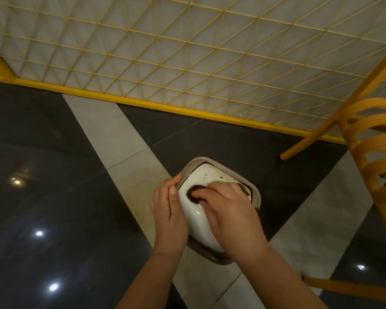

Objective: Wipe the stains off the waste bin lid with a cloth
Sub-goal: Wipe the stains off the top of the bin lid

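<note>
— On the floor at the far left?
— Dark glossy tiles (pixel 42 152), dotted with bright reflections (pixel 39 233). Crossed by a pale grey strip (pixel 120 141) running diagonally from the far left down towards the near middle.

— Behind all that?
— A yellow wire fence (pixel 187 63), set along the floor's far edge, with a pale surface showing through the mesh.

— And the task's thing?
— Stood near the middle of the floor, where the pale strip met the dark tiles. A white waste bin lid (pixel 201 175), domed and shiny, framed by a grey rim (pixel 254 192).

— Held how?
— Steadied at the left edge of the grey rim by the left hand (pixel 167 215). Clasped there: fingers curled over the rim's far left corner, thumb laid flat along the side. Palm turned inward, against the bin.

— Next, to the right?
— A dark brown cloth (pixel 193 194), pressed onto the lid's left half. Pinned and bunched under the curled fingers of the right hand (pixel 230 208), so grasped rather than loose. Reached in from the near right, covering much of the lid's right side.

— Anything on the lid beyond the hands?
— Brown stains (pixel 223 178), speckled across the far part, just past the right hand's knuckles. Untouched by the cloth.

— Far right?
— An orange slatted chair (pixel 370 152), well apart from the bin, one leg planted near the fence.
</note>
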A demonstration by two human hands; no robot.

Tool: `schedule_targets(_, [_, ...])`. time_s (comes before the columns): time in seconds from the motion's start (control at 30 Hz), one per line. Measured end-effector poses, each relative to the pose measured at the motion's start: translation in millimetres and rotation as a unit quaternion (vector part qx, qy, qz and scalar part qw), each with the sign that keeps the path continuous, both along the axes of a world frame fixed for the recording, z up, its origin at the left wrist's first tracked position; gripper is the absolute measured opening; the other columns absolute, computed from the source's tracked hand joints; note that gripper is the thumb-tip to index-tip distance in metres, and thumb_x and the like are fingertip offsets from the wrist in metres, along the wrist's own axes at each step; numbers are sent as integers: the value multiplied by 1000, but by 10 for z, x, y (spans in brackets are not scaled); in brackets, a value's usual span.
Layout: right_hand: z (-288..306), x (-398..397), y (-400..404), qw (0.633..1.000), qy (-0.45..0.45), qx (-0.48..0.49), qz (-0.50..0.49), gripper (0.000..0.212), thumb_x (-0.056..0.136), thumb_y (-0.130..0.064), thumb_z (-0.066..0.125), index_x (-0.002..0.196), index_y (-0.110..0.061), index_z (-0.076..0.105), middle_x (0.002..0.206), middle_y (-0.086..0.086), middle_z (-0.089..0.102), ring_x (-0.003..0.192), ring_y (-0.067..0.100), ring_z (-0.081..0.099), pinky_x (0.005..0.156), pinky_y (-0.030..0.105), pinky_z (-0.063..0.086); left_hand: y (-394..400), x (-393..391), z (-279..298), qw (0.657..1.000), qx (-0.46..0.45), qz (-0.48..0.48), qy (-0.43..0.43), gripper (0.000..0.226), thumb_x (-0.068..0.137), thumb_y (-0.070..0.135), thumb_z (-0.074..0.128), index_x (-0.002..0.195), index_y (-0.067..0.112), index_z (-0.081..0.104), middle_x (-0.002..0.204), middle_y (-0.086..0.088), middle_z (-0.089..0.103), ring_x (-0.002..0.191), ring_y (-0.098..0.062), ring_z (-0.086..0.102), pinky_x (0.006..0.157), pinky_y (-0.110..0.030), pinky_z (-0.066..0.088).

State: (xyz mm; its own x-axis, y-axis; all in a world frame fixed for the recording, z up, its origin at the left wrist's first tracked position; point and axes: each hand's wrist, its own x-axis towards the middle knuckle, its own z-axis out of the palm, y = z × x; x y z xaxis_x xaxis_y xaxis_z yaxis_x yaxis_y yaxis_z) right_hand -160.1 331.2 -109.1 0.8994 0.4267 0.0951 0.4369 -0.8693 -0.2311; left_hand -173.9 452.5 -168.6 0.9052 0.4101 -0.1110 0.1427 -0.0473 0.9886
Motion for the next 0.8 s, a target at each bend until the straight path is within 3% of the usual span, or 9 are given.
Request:
schedule_targets(0.1, [54,304,163,999,17,43,17,35,86,-22,65,119,-29,62,113,-6,60,105,14,50,90,26,39,0,18,-2,1000,2,7,-8,27,100,46,30,106,62,50,122,16,50,119,-13,50,98,-37,47])
schedule_targets(0.17, [71,374,191,997,18,75,-4,30,92,-21,56,121,-30,62,115,-7,59,107,12,47,89,23,34,10,22,-7,1000,12,3,-7,27,97,49,29,104,67,48,116,25,49,118,-15,50,99,-44,48])
schedule_targets(0.23, [74,279,134,998,28,48,7,33,85,-21,65,116,-32,64,110,-8,60,104,14,50,89,26,39,16,19,-21,1000,27,0,-11,29,98,46,29,106,67,48,114,30,48,119,-15,49,100,-44,47])
schedule_targets(0.33, [64,4,-50,997,52,-32,42,58,54,-32,88,106,-37,65,105,-9,63,97,17,59,83,31,48,22,18,-35,999,46,-4,-21,28,97,48,29,111,63,48,117,32,46,123,-10,45,102,-38,45])
schedule_targets(0.4, [42,-85,-151,998,44,-34,39,66,43,-35,92,104,-37,66,102,-8,65,94,18,64,79,38,54,29,11,-41,998,56,-5,-26,28,95,51,28,111,64,47,118,33,45,123,-10,45,102,-37,45])
schedule_targets(0.5, [48,68,-67,999,32,13,8,50,66,-27,83,111,-35,64,108,-6,63,101,20,58,86,40,50,45,13,-19,998,62,-16,-22,28,95,47,31,109,67,46,115,37,45,120,-9,47,100,-35,46])
schedule_targets(0.6, [47,349,-19,990,60,78,-96,31,93,-29,55,123,-35,58,122,-8,56,113,12,47,98,31,41,86,17,-12,994,103,-21,-10,25,93,52,30,110,61,46,114,38,44,117,-5,47,100,-36,46])
schedule_targets(0.7, [-29,268,-219,982,70,91,-150,29,97,-33,47,124,-38,58,124,-11,55,113,7,45,98,24,37,145,61,-22,985,167,-35,6,27,94,51,29,114,52,46,112,29,44,117,-8,43,105,-43,40])
schedule_targets(0.8, [-80,-125,-373,979,28,112,-169,29,90,-30,58,118,-32,64,118,-8,60,112,11,50,96,27,42,174,204,81,974,219,-35,54,22,98,35,41,116,43,51,116,16,35,114,-8,35,106,-35,26])
